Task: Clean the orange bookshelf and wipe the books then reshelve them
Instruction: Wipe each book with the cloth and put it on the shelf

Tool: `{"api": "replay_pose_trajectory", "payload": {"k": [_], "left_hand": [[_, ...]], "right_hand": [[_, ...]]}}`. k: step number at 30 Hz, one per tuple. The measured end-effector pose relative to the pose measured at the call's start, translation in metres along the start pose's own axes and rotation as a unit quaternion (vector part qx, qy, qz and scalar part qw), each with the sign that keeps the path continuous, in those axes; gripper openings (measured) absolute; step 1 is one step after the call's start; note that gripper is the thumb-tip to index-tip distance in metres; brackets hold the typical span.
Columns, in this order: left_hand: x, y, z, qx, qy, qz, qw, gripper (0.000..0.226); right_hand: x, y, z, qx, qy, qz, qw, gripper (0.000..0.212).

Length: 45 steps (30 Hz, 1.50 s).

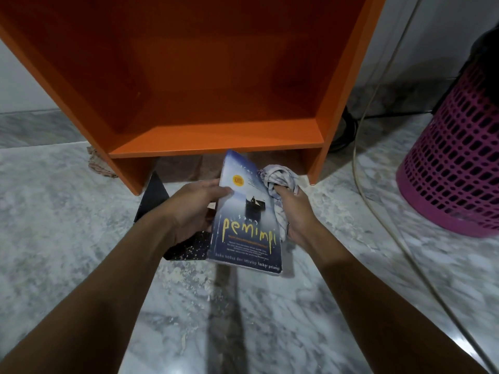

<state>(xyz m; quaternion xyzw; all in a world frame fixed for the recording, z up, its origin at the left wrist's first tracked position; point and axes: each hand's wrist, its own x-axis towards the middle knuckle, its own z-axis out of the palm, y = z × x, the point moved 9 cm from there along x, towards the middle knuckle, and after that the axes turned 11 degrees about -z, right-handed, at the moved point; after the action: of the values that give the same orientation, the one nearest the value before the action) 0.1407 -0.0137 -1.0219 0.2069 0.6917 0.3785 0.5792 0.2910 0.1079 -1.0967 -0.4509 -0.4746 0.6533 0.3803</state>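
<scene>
**Paperback held for wiping in front of the orange bookshelf**

The book [244, 211] is a soft-cover paperback, held above the floor just in front of the bookshelf's lower edge, front cover facing the camera and tilted slightly left. The cover is a hazy blue with a small yellow round sticker near the top, a dark silhouette at the centre, and the yellow hand-lettered word "pemimpi" above small pale print. Its bottom corners are worn.

The left hand [194, 209] grips the book's left edge, thumb laid across the cover; the fingers behind are hidden. The right hand [294, 211] is closed around a bunched, pale striped cloth [278, 176] that touches the book's right edge.

The bookshelf [216, 141] is a smooth, matt orange box of flat panels, standing on two side panels. Under the left hand a flat black book [186, 247], speckled with pale flecks, lies on the floor [81, 211], which is glossy grey-white marble strewn with light crumbs. A patterned rag [97, 163] lies by the shelf's left foot. To the right stand a round pink basket [453, 171] of perforated plastic and a thin pale cable [378, 198].
</scene>
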Motion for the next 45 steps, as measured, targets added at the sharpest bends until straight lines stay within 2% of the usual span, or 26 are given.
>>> {"api": "replay_pose_trajectory", "payload": {"k": [3, 7, 10, 13, 15, 17, 18, 19, 20, 23, 25, 27, 28, 29, 32, 33, 34, 36, 39, 40, 42, 44, 45], "left_hand": [[0.005, 0.011, -0.006, 0.044, 0.036, -0.022, 0.998, 0.014], [0.010, 0.023, -0.004, 0.049, 0.039, -0.018, 0.998, 0.026], [0.012, 0.026, -0.005, 0.052, 0.058, -0.015, 0.997, 0.013], [0.014, 0.022, -0.016, 0.050, 0.090, -0.022, 0.994, 0.011], [0.015, 0.017, -0.025, 0.043, 0.111, -0.026, 0.993, 0.012], [0.014, 0.014, -0.030, 0.042, 0.131, -0.029, 0.990, 0.013], [0.013, 0.014, -0.032, 0.046, 0.139, -0.028, 0.989, 0.013], [0.011, 0.014, -0.034, 0.051, 0.146, -0.023, 0.988, 0.012], [0.011, 0.015, -0.037, 0.055, 0.152, -0.014, 0.987, 0.010], [0.007, 0.019, -0.040, 0.064, 0.152, 0.000, 0.986, 0.013], [0.004, 0.022, -0.041, 0.066, 0.147, -0.009, 0.987, 0.014], [-0.001, 0.025, -0.046, 0.051, 0.161, -0.008, 0.986, 0.009], [-0.002, 0.026, -0.050, 0.043, 0.171, -0.005, 0.984, 0.009], [-0.004, 0.025, -0.054, 0.037, 0.173, -0.003, 0.984, 0.010], [-0.006, 0.024, -0.056, 0.048, 0.162, 0.016, 0.986, 0.011], [-0.006, 0.025, -0.055, 0.059, 0.165, 0.023, 0.984, 0.010], [-0.007, 0.026, -0.054, 0.066, 0.169, 0.029, 0.983, 0.010], [-0.008, 0.024, -0.055, 0.064, 0.171, 0.028, 0.983, 0.010], [-0.008, 0.017, -0.061, 0.020, 0.163, 0.003, 0.986, 0.013], [-0.008, 0.015, -0.061, 0.005, 0.157, -0.002, 0.988, 0.016], [-0.010, 0.012, -0.061, -0.012, 0.149, -0.003, 0.989, 0.017], [-0.011, 0.009, -0.061, -0.017, 0.152, 0.000, 0.988, 0.012], [-0.011, 0.007, -0.061, -0.021, 0.155, 0.001, 0.988, 0.011]], "right_hand": [[0.003, -0.018, 0.006, -0.091, -0.014, -0.089, 0.992, 0.022], [0.001, -0.035, 0.017, -0.230, -0.003, -0.209, 0.950, 0.027], [-0.016, -0.039, 0.028, -0.232, -0.024, -0.262, 0.937, 0.033], [-0.053, -0.044, 0.049, -0.220, -0.110, -0.327, 0.912, 0.046], [-0.089, -0.039, 0.071, -0.237, -0.233, -0.401, 0.853, 0.054], [-0.130, -0.036, 0.092, -0.277, -0.348, -0.482, 0.755, 0.059], [-0.142, -0.039, 0.099, -0.290, -0.376, -0.513, 0.715, 0.060], [-0.144, -0.047, 0.101, -0.286, -0.374, -0.530, 0.706, 0.059], [-0.138, -0.057, 0.101, -0.263, -0.350, -0.535, 0.722, 0.055], [-0.091, -0.083, 0.090, -0.239, -0.216, -0.495, 0.807, 0.045], [-0.070, -0.078, 0.093, -0.292, -0.180, -0.444, 0.828, 0.046], [-0.076, -0.070, 0.102, -0.288, -0.213, -0.430, 0.828, 0.044], [-0.086, -0.067, 0.107, -0.283, -0.243, -0.448, 0.813, 0.042], [-0.100, -0.065, 0.114, -0.291, -0.280, -0.475, 0.782, 0.040], [-0.151, -0.051, 0.131, -0.351, -0.405, -0.568, 0.625, 0.033], [-0.165, -0.049, 0.134, -0.349, -0.429, -0.589, 0.589, 0.029], [-0.176, -0.049, 0.135, -0.332, -0.441, -0.605, 0.574, 0.025], [-0.185, -0.050, 0.138, -0.294, -0.431, -0.625, 0.581, 0.024], [-0.170, -0.047, 0.135, -0.285, -0.344, -0.618, 0.647, 0.045], [-0.160, -0.043, 0.128, -0.283, -0.303, -0.602, 0.683, 0.051], [-0.137, -0.029, 0.112, -0.250, -0.225, -0.531, 0.778, 0.053], [-0.112, -0.012, 0.090, -0.193, -0.130, -0.393, 0.890, 0.044], [-0.097, 0.001, 0.073, -0.166, -0.052, -0.301, 0.938, 0.037]]}}
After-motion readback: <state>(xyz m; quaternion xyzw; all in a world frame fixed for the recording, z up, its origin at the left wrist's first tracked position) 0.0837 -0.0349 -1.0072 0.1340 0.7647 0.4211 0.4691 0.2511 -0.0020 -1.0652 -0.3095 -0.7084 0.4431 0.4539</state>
